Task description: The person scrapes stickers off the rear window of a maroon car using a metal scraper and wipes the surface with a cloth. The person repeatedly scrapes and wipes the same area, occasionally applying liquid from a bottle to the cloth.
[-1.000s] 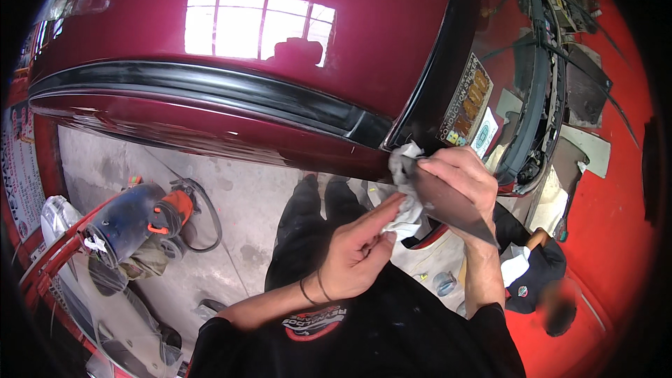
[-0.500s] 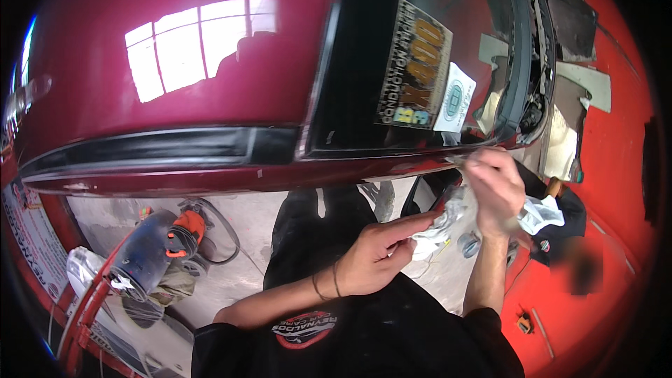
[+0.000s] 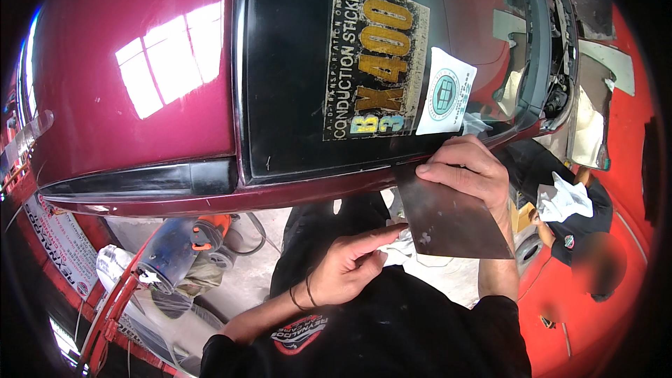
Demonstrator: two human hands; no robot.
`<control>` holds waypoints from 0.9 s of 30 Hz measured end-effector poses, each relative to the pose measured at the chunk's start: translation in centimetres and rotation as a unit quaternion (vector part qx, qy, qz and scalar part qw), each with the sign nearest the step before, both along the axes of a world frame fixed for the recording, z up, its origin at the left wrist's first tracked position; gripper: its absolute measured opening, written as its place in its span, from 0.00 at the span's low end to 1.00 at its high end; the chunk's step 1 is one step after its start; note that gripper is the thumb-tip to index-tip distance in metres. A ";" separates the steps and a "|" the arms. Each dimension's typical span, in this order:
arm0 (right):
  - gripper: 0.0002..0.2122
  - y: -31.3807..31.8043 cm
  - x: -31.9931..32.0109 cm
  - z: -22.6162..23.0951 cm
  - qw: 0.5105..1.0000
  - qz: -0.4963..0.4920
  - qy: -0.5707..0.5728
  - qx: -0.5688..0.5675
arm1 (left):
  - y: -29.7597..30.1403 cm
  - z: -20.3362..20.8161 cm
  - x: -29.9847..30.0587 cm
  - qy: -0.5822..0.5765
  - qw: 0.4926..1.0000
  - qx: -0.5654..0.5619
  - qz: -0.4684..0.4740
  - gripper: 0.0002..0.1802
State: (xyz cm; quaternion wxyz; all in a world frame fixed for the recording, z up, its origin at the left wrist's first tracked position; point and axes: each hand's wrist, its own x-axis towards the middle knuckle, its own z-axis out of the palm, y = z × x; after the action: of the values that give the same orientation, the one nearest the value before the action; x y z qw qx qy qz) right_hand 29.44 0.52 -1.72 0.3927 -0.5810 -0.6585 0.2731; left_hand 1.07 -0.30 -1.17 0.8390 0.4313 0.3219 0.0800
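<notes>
beside the windshield's near edge, the right hand grips a dark sheet; farther from the windshield, the left hand pinches crumpled white material.

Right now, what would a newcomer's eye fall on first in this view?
A glossy dark red car roof, bright with a window's reflection, fills the upper left. Right of it, dark glass carries a large lettered sticker and a smaller white sticker. At the glass's near edge, the right hand holds a flat dark sheet, while the left hand, lower and further left, pinches a crumpled white wipe.
</notes>
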 end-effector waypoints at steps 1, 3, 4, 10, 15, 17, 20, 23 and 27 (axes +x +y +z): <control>0.18 0.0 0.1 -0.1 1.000 0.002 0.004 0.001 | 0.0 0.0 0.0 0.010 1.000 -0.009 -0.011 0.29; 0.18 0.0 0.3 -0.2 1.000 0.006 -0.001 0.000 | -0.3 0.0 -0.1 0.024 0.999 -0.022 -0.013 0.28; 0.18 0.1 0.4 -0.2 1.000 0.009 -0.004 0.000 | -0.3 0.0 -0.1 0.021 1.000 -0.015 -0.006 0.28; 0.18 -0.2 1.0 -0.1 1.000 0.016 -0.003 -0.006 | -0.2 0.0 0.2 -0.003 0.999 0.031 0.039 0.28; 0.18 -0.1 0.5 -0.1 1.000 0.015 -0.011 0.003 | -0.5 -0.2 -0.2 -0.005 0.999 0.016 0.035 0.29; 0.18 -0.1 0.1 0.0 1.000 0.009 -0.012 0.009 | -0.6 -0.1 -0.4 -0.002 1.000 0.003 0.023 0.29; 0.18 -0.4 -0.3 -0.3 1.000 0.001 0.002 0.013 | -0.8 0.4 -0.7 0.013 1.000 -0.007 0.023 0.28; 0.17 -0.5 -0.4 -0.9 1.000 -0.002 0.020 0.021 | -0.8 0.8 -0.9 0.013 0.999 0.013 0.048 0.27; 0.17 -0.2 -0.5 -1.0 0.999 0.002 0.009 0.034 | -0.7 1.6 -1.9 0.037 0.998 0.027 0.049 0.26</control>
State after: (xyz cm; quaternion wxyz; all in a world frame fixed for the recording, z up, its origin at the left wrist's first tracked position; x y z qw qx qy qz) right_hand 28.99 0.34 -2.75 0.4175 -0.5633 -0.6650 0.2572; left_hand -0.88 -0.96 0.39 0.8096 0.4404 0.3709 0.1141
